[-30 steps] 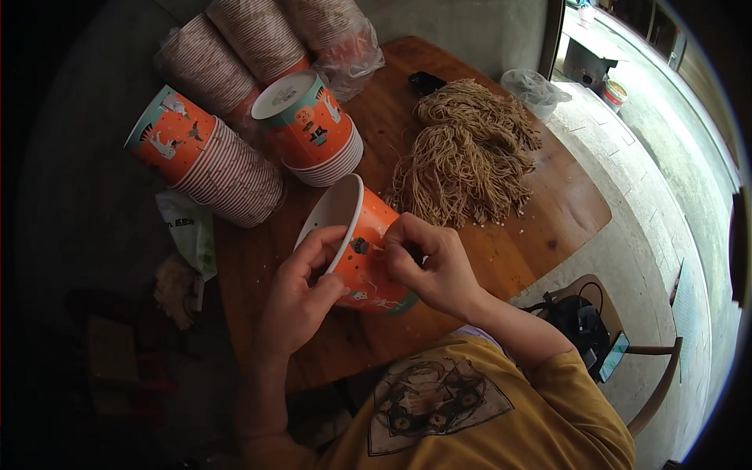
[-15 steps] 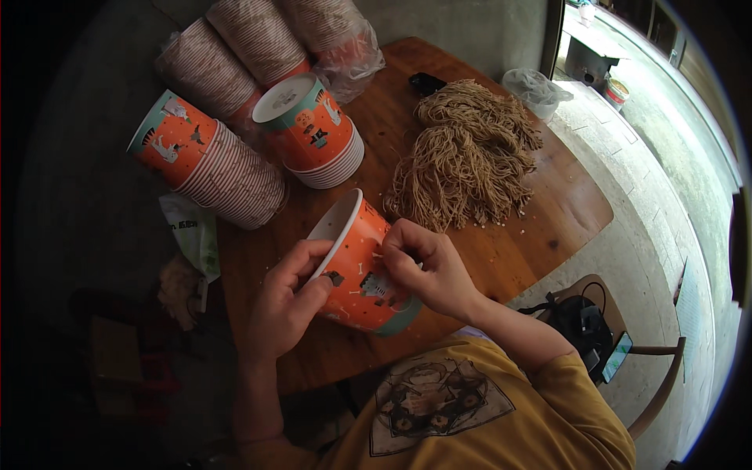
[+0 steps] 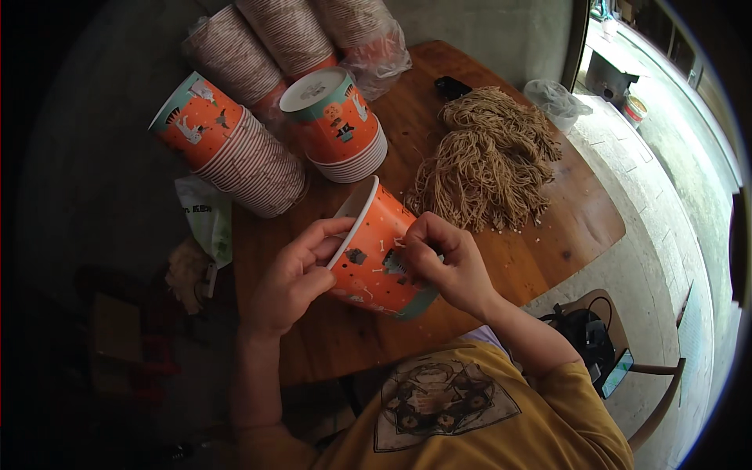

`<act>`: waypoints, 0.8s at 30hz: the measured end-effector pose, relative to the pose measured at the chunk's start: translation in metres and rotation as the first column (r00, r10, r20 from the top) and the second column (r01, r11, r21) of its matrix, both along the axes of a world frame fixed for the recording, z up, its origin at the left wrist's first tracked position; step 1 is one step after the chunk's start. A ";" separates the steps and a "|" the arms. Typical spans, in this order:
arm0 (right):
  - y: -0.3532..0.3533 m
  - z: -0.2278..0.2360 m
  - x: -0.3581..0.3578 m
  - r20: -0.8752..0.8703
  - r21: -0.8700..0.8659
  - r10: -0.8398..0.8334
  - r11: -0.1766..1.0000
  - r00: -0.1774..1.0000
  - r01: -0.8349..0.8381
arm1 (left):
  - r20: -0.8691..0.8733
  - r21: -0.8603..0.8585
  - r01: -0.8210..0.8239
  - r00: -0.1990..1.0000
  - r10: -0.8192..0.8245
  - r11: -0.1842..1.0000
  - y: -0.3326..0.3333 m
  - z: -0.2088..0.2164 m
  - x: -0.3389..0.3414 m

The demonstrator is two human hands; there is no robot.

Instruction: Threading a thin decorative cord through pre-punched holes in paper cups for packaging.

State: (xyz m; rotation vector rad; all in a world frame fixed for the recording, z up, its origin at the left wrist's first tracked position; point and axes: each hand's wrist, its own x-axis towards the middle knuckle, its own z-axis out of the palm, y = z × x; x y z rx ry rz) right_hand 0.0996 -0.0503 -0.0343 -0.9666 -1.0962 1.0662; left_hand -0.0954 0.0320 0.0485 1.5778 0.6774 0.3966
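Note:
An orange paper bucket (image 3: pixel 368 270) with a green base band and printed figures is tilted in front of me, its white-rimmed mouth facing up and left. Gripping that rim is my left hand (image 3: pixel 294 278), fingers inside the mouth and thumb on the outer wall. My right hand (image 3: pixel 446 254) is closed in a pinch against the printed right side of the bucket. Whatever sits between those fingertips is hidden. Just beyond lies a heap of tan strings (image 3: pixel 489 157), with small pale bits scattered along its near edge.
Behind the bucket stands a short upside-down bucket stack (image 3: pixel 337 125); a longer stack (image 3: pixel 235 149) leans to its left. Several wrapped stacks (image 3: pixel 286 35) rest at the back. A clear plastic bag (image 3: pixel 556 102) is by the table's (image 3: pixel 580 235) far right edge. A chair (image 3: pixel 662 399) holds a black bag.
The whole view has shifted slightly, so the table things appear farther right. Both hands keep their places on the bucket, which sits a little more level.

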 end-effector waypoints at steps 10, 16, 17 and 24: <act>-0.006 0.010 -0.012 0.299 0.216 -0.215 0.964 0.930 0.153 | 0.039 -0.119 0.023 0.999 -0.019 0.993 -0.002 0.000 0.012; -0.010 0.017 -0.008 0.329 0.211 -0.271 0.955 0.905 0.209 | 0.065 -0.137 0.069 0.996 -0.061 0.988 -0.010 -0.001 0.026; -0.011 0.017 -0.007 0.340 0.194 -0.271 0.957 0.900 0.215 | 0.061 -0.134 0.067 0.996 -0.059 0.989 -0.011 -0.001 0.028; -0.013 0.018 -0.005 0.366 0.144 -0.267 0.963 0.891 0.230 | 0.047 -0.140 0.067 0.997 -0.061 0.988 -0.016 0.000 0.032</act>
